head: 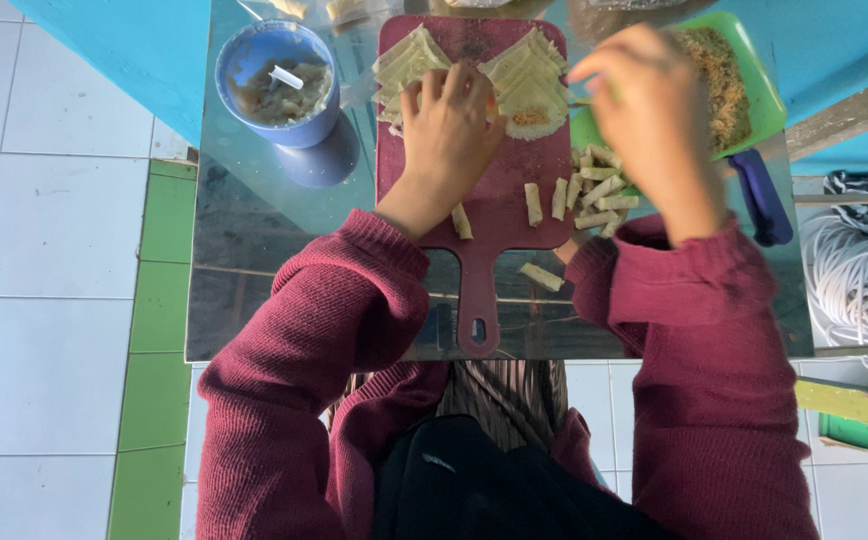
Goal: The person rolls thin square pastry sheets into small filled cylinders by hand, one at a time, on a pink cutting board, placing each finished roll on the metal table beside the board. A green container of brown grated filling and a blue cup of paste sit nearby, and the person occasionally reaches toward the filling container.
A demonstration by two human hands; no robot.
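from up here i see my left hand [451, 125] lying flat, fingers spread wide and holding nothing, pressing on the pale wrappers [409, 65] stacked at the far left of the dark red cutting board [499, 190]. a second fan of folded wrappers [532, 75] sits at the far right of the board, and the top one carries a small heap of crumbly brown filling [531, 117]. my right hand [644, 110] hovers over the edge of the green tray [759, 95], blurred, fingers bunched narrow; i cannot tell whether it pinches anything. i judge the work to be somewhere in the middle: a cluster of finished rolls [599, 190], short pale cylinders, lies at the board's right edge, with a few strays near the handle, while both wrapper stacks look thick and the tray holds plenty of coarse, dry-looking shredded filling [719, 70]. so several are rolled and many are left. the wrappers look thin, soft and matte; the board is smooth plastic with a slotted handle. a round blue tub [276, 85] with a murky mix and a small white stick stands to the left on the shiny, mirror-like tabletop [254, 250]. a dark blue handle [762, 195] lies beside the tray.
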